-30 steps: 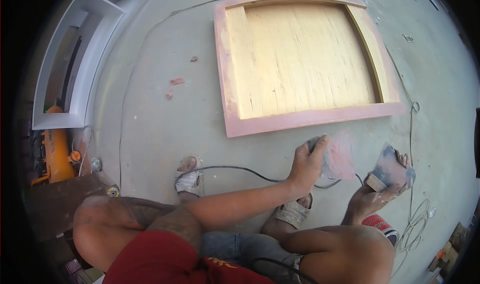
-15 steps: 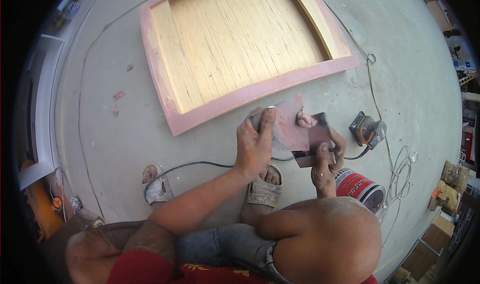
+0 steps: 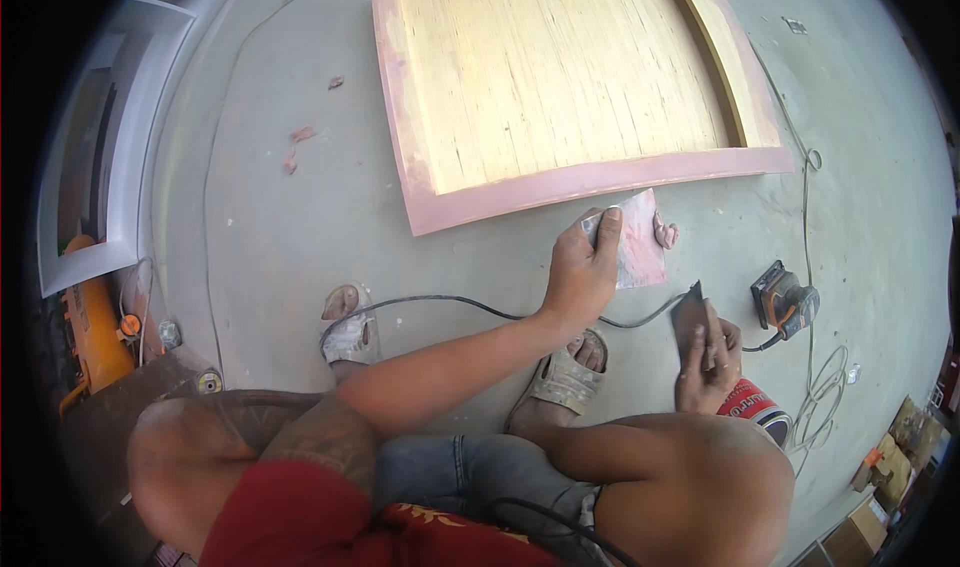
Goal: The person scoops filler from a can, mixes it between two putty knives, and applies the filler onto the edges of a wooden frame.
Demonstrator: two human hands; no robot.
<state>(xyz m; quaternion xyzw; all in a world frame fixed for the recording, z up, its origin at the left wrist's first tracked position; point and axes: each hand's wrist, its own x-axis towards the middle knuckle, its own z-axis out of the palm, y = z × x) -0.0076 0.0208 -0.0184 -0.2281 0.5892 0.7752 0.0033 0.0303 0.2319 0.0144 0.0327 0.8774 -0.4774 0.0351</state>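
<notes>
My left hand point(image 3: 582, 272) grips a thin flat plate point(image 3: 636, 255) smeared with pink filler, its thumb on top. A lump of pink putty point(image 3: 666, 232) clings to the plate's right edge. Lower and to the right, my right hand point(image 3: 712, 369) is closed round a dark, flat putty knife point(image 3: 689, 319), whose blade points up and stands apart from the plate. Just beyond my left hand lies a shallow wooden panel point(image 3: 590, 77), its raised frame coated with pink filler along the near and left sides.
A corded sander point(image 3: 785, 299) sits on the floor at the right, beside a toppled red can point(image 3: 752, 407) and coiled cable point(image 3: 822, 397). A black cord point(image 3: 450, 299) crosses by my sandalled feet. Pink scraps point(image 3: 295, 147) dot the floor; a white frame point(image 3: 125, 137) stands left.
My hands have drawn apart: the putty knife has come away from the plate, down and to the right. The view has swung, shifting the panel and floor things rightward in the picture.
</notes>
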